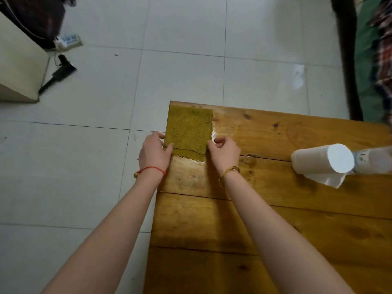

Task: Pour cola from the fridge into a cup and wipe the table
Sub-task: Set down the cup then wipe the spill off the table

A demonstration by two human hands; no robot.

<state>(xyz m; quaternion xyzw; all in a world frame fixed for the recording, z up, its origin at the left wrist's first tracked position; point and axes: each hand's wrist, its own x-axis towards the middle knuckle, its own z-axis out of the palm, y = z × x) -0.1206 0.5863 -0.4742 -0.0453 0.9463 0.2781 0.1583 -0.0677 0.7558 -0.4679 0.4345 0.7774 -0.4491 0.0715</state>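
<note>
Yellow-green cloth (188,130) is lying flat at the worktop (275,209) far left corner, wet sheen beside it. I'm seeing left hand (153,152) and right hand (223,152) each pinching a near corner, fingers (218,141) curled on the hem. Cloth looks thin, limp, probably damp, so it should bunch easily; edges are the best hold. White cup (322,159) is sitting well apart to the right, bottle (373,161) touching it.

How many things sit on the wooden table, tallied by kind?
Yellow-green wiping cloth: 1
White tissue roll: 1
Clear plastic bottle, lying behind the roll: 1
Total: 3
</note>
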